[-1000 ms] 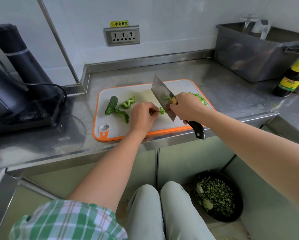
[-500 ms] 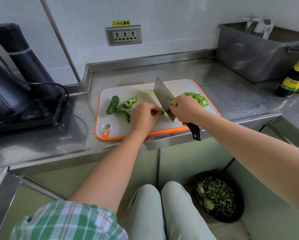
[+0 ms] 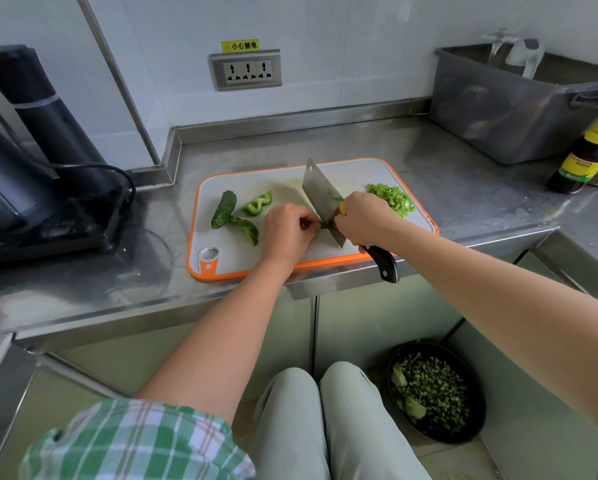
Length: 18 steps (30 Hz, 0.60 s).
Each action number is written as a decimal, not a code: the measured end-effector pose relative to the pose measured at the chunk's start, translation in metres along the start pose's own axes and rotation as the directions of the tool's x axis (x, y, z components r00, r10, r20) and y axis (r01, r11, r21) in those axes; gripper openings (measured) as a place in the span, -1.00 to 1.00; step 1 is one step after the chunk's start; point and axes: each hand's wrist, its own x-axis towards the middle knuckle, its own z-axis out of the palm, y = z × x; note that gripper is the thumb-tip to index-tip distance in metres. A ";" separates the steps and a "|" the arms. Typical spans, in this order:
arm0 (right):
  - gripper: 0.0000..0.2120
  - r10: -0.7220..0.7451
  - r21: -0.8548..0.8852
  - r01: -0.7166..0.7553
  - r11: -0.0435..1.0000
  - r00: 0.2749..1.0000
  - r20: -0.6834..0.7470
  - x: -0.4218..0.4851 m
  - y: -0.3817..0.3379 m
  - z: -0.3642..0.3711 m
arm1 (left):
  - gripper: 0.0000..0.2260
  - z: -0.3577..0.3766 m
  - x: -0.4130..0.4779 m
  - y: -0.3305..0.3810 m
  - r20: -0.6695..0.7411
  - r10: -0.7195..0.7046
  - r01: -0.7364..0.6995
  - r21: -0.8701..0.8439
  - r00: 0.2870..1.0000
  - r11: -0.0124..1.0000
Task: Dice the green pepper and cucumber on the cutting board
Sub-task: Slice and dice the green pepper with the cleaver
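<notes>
A pepper strip (image 3: 324,223) is pinched on the board (image 3: 359,174) by the left hand (image 3: 288,230), apparently under the knife (image 3: 321,199) gripped by the right hand (image 3: 363,220).

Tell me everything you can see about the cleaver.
The cleaver has a broad, rectangular, steel-looking blade with a small hole near its far top corner and a dark handle that juts past the cutting board's near edge. The right hand grips it. The blade stands tilted, edge down against a green pepper strip held by the left hand.
</notes>
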 end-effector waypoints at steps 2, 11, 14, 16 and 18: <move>-0.93 0.008 0.025 -0.007 1.000 0.999 -0.032 0.000 0.001 0.001 | -0.93 0.000 -0.001 0.001 -0.005 0.002 -0.002 -0.002 1.000 1.000; -0.88 0.004 0.011 -0.004 1.000 0.998 0.056 -0.012 -0.004 -0.021 | -0.92 -0.001 -0.002 0.003 -0.014 -0.033 0.032 -0.020 0.999 0.999; -0.89 0.017 -0.011 -0.016 1.000 0.998 0.066 -0.010 -0.004 -0.013 | -0.92 -0.002 -0.003 0.004 -0.016 -0.018 0.018 -0.019 1.000 1.000; -0.90 0.009 -0.010 -0.008 1.000 0.999 0.032 -0.007 -0.004 -0.006 | -0.93 -0.003 -0.003 0.005 -0.014 -0.010 0.010 -0.008 1.000 1.000; -0.93 0.001 -0.013 -0.001 1.000 1.000 -0.012 -0.003 -0.004 0.001 | -0.93 -0.003 -0.003 0.005 -0.009 -0.001 0.001 0.015 1.000 1.000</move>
